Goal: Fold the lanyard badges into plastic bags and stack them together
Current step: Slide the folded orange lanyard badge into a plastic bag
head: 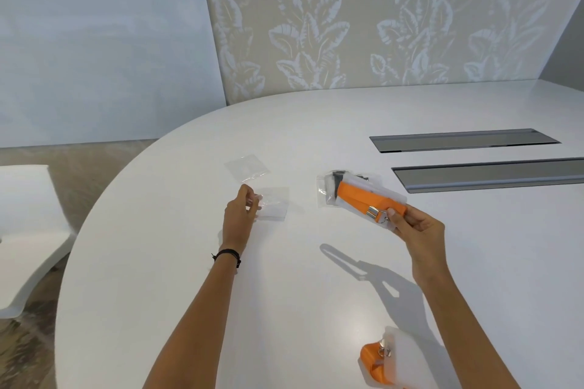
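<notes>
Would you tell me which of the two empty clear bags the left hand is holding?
The nearer bag, pinched at its left edge by the left hand; the farther bag lies alone on the table, untouched.

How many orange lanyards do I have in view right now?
2. One folded lanyard is gripped by the right hand over the table; a second lanyard lies at the near edge. More could hide in the bagged bundle behind.

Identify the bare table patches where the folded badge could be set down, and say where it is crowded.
Bare: the table between both forearms, and the far stretch behind the spare bag. Crowded: around the right hand, filled bag and cable hatches.
</notes>
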`<act>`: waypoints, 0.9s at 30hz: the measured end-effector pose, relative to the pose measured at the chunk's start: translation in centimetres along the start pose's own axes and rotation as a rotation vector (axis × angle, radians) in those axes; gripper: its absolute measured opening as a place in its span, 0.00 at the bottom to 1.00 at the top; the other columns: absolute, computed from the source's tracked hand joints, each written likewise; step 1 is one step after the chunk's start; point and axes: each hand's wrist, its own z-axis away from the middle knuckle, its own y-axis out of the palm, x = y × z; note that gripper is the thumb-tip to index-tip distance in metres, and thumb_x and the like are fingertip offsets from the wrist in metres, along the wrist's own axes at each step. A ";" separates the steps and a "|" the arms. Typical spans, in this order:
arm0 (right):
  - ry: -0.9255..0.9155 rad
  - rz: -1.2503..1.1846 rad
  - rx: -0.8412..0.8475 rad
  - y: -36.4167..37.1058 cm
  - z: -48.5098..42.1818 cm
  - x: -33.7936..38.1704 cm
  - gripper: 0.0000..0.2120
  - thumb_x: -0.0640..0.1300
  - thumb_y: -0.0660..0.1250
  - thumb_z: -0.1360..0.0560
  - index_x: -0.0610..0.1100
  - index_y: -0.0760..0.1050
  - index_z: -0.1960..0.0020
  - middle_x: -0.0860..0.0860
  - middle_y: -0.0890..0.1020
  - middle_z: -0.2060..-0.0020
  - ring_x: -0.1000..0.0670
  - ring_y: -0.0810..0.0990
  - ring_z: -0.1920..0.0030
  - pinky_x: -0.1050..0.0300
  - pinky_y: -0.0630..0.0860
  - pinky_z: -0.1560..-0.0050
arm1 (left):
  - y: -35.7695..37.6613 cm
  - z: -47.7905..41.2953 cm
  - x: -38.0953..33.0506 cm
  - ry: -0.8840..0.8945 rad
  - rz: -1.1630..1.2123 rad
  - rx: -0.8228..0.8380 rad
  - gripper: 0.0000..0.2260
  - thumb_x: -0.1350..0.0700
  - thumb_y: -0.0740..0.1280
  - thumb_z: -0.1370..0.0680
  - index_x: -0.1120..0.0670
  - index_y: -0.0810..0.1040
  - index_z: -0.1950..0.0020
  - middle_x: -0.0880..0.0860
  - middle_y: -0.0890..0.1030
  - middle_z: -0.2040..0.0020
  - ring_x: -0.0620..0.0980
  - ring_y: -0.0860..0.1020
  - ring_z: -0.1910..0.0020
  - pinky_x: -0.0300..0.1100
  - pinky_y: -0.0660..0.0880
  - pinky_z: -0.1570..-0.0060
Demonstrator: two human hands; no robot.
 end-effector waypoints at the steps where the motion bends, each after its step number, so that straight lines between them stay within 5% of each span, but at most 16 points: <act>1: -0.006 0.009 0.006 -0.1 0.0 0.2 0.08 0.35 0.68 0.28 0.46 0.81 0.53 0.54 0.86 0.61 0.55 0.83 0.57 0.59 0.79 0.50 | 0.0 0.3 -0.2 0.012 -0.025 0.008 0.08 0.57 0.59 0.20 0.48 0.66 0.59 0.44 0.81 0.56 0.39 0.81 0.62 0.36 0.77 0.69; 6: -0.028 0.007 0.042 -0.3 0.5 0.9 0.11 0.35 0.68 0.28 0.51 0.82 0.57 0.54 0.86 0.61 0.55 0.83 0.58 0.62 0.79 0.52 | 0.0 1.2 -0.4 0.035 -0.081 0.023 0.14 0.64 0.57 0.24 0.47 0.69 0.64 0.45 0.81 0.56 0.42 0.80 0.63 0.43 0.78 0.67; 11: -0.054 0.016 0.071 0.0 0.8 1.2 0.10 0.35 0.68 0.28 0.49 0.82 0.56 0.54 0.86 0.61 0.54 0.82 0.57 0.61 0.79 0.50 | 0.0 1.8 -0.6 -0.008 0.019 0.015 0.19 0.65 0.58 0.23 0.42 0.80 0.59 0.41 0.81 0.54 0.41 0.80 0.65 0.35 0.77 0.69; 15: -0.105 0.070 0.077 0.3 1.2 1.7 0.10 0.36 0.68 0.27 0.49 0.82 0.53 0.57 0.85 0.62 0.57 0.83 0.57 0.67 0.77 0.54 | 0.2 2.5 -1.2 -0.028 0.049 0.043 0.16 0.60 0.61 0.22 0.40 0.81 0.57 0.44 0.81 0.62 0.42 0.79 0.69 0.30 0.73 0.70; 19: -0.205 0.184 0.118 0.4 1.3 2.4 0.11 0.36 0.69 0.27 0.51 0.82 0.53 0.59 0.85 0.63 0.59 0.81 0.60 0.69 0.77 0.56 | 0.3 2.9 -1.8 0.003 0.077 0.040 0.14 0.61 0.63 0.23 0.42 0.82 0.58 0.38 0.81 0.48 0.44 0.80 0.65 0.34 0.75 0.69; 21: -0.253 0.248 0.134 0.5 1.3 2.9 0.10 0.36 0.69 0.28 0.46 0.82 0.49 0.61 0.84 0.65 0.61 0.79 0.64 0.70 0.75 0.59 | 0.4 3.1 -1.9 0.018 0.093 0.007 0.15 0.62 0.63 0.24 0.42 0.82 0.58 0.37 0.81 0.48 0.44 0.81 0.62 0.36 0.77 0.69; 27: -0.416 0.344 0.173 0.7 1.9 4.3 0.20 0.33 0.70 0.29 0.58 0.78 0.50 0.67 0.83 0.63 0.67 0.78 0.63 0.75 0.71 0.60 | 1.3 3.9 -2.7 0.050 0.019 -0.045 0.16 0.62 0.65 0.25 0.39 0.80 0.59 0.35 0.82 0.54 0.40 0.80 0.56 0.42 0.77 0.60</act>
